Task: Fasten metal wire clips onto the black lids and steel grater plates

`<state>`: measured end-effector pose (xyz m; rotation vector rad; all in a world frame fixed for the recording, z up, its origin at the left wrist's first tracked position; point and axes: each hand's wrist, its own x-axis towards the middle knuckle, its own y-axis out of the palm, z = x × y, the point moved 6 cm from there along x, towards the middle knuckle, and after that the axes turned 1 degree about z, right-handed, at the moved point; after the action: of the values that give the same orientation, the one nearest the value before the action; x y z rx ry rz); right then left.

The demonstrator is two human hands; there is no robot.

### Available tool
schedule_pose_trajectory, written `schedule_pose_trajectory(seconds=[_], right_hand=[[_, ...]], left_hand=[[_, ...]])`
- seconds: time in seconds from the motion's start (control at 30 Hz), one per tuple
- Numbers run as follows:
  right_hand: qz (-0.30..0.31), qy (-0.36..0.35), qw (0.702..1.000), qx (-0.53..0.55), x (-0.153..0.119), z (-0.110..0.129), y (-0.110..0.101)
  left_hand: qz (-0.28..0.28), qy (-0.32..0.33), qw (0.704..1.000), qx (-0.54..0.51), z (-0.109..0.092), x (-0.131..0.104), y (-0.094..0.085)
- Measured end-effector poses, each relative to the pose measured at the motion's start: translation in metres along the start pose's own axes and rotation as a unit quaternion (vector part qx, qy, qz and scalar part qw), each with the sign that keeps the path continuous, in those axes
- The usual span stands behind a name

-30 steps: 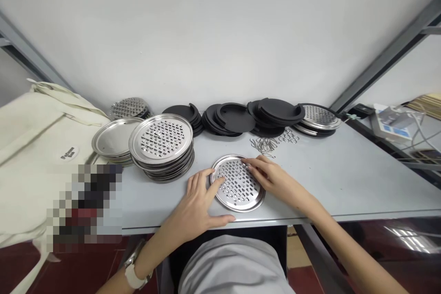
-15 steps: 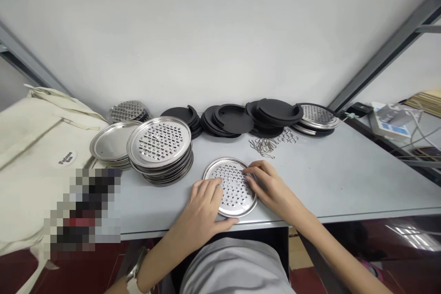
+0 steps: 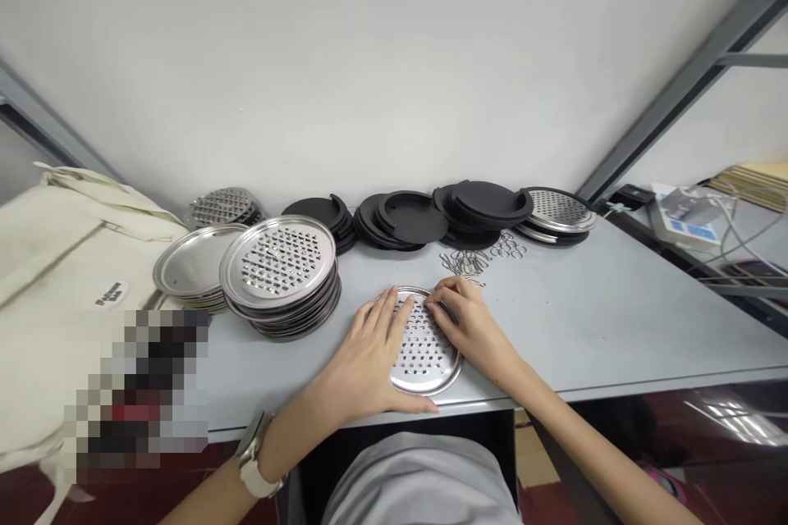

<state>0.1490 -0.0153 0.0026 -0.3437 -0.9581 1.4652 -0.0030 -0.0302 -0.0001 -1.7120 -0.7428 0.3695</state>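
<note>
A round metal grater disc (image 3: 424, 353) lies flat on the grey table near its front edge. Over the disc's left side rests my left hand (image 3: 373, 357), its fingers spread and its thumb low along the front rim. My right hand (image 3: 471, 328) is at the upper right of the disc, fingers bent and pressed together in a pinch over the holes; whatever they may hold is too small to make out. Behind the disc lie a heap of small metal hooks (image 3: 465, 262) and several metal rings (image 3: 510, 246).
Left of my hands stands a stack of grater discs (image 3: 280, 262), beside a stack of plain metal discs (image 3: 194, 262). Black round holders (image 3: 412, 217) line the wall. At right is a grater in a black holder (image 3: 557, 212); a cream bag (image 3: 55, 279) fills the left.
My left hand has slid further up over the disc with its fingers spread wider. My right fingers have shifted slightly up and left. The view has shifted a little.
</note>
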Motion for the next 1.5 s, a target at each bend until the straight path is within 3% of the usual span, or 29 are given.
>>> schedule_pose_trajectory(seconds=[0.57, 0.77, 1.5], right_hand=[[0.031, 0.028, 0.998, 0.037, -0.002, 0.009, 0.001], [0.01, 0.051, 0.994, 0.098, -0.001, 0.006, 0.0], [0.068, -0.017, 0.996, 0.05, -0.001, 0.019, 0.006]], left_hand=[[-0.027, -0.01, 0.999, -0.039, -0.004, 0.002, -0.002], [-0.049, -0.021, 0.998, -0.028, -0.006, 0.0, -0.005], [-0.042, -0.004, 0.999, -0.001, -0.014, 0.003, -0.004]])
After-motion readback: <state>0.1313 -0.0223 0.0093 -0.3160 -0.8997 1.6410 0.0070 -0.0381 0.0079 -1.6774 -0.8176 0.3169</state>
